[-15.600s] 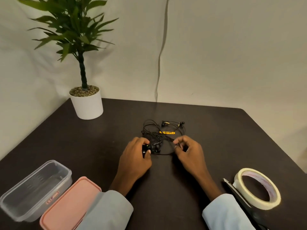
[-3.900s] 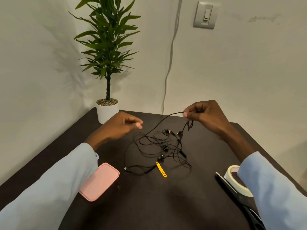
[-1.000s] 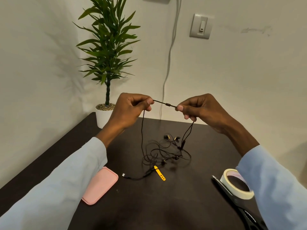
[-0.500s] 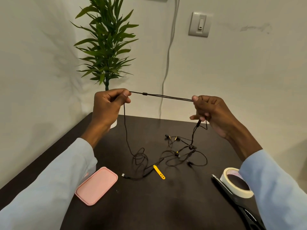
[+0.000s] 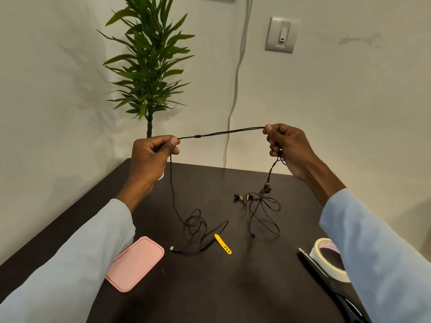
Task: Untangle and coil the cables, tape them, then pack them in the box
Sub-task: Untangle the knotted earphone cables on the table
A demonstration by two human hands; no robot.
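Head view: both hands are raised above the table with a black cable stretched taut between them. The left hand pinches it between thumb and forefinger, the other fingers curled in; from there a strand drops to a loose coil ending in a small plug beside a yellow strap. The right hand pinches the other end, fingers curled round it, and below it hangs a knotted bunch with earbuds, partly resting on the table. The tape and scissors lie near the right sleeve, the pink lid by the left; the box itself is not in view.

The step in hand looks like untangling. To do it well, keep the stretched run lightly tensioned, not yanked, since pulling would likely tighten the knot below the right hand. Better to feed the free earbud ends back through the loops one at a time, then coil from the plug end.

No brand, label or writing can be read anywhere.
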